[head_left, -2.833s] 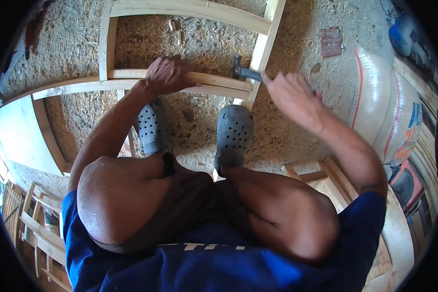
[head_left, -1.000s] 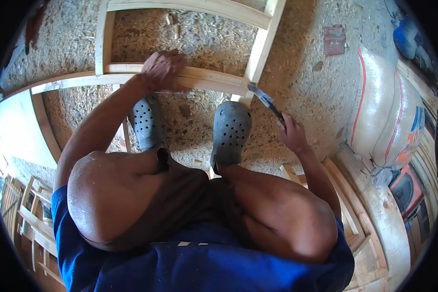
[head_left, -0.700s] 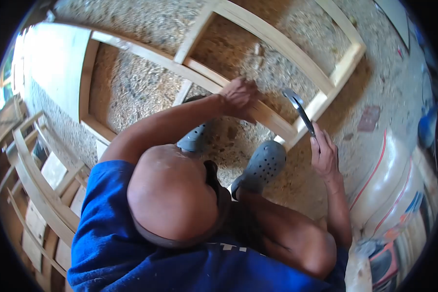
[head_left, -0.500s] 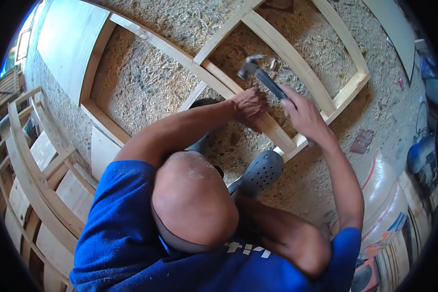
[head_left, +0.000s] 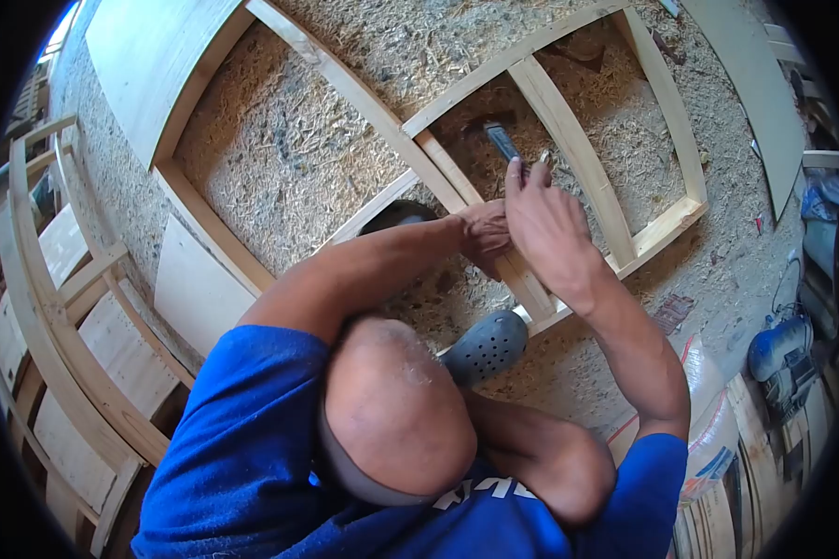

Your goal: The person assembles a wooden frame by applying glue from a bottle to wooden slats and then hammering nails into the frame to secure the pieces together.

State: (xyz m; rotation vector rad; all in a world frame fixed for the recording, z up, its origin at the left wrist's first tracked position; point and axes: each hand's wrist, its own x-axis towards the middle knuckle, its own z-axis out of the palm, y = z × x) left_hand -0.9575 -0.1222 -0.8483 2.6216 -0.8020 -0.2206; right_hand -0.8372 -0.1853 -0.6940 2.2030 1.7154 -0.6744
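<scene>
My right hand (head_left: 550,224) is closed round the handle of a hammer (head_left: 501,140), whose handle points away from me over the frame opening; its head is hard to make out. My left hand (head_left: 487,233) lies just left of it, wrapped over a wooden bar (head_left: 447,172) of the frame. Whether its hidden fingers hold anything besides the bar cannot be seen. The wooden frame (head_left: 569,140) has curved slats and lies on the ground in front of me.
Shavings cover the ground (head_left: 298,140). Curved wooden pieces (head_left: 56,335) stand at the left, near a pale panel (head_left: 196,279). A grey clog (head_left: 489,347) is beside the frame. A plastic sack (head_left: 708,429) and a blue tool (head_left: 778,349) lie at the right.
My right hand has moved left and upward in view, beside my left hand, and the hammer has turned and dropped lower toward the bar. The whole view has shifted slightly.
</scene>
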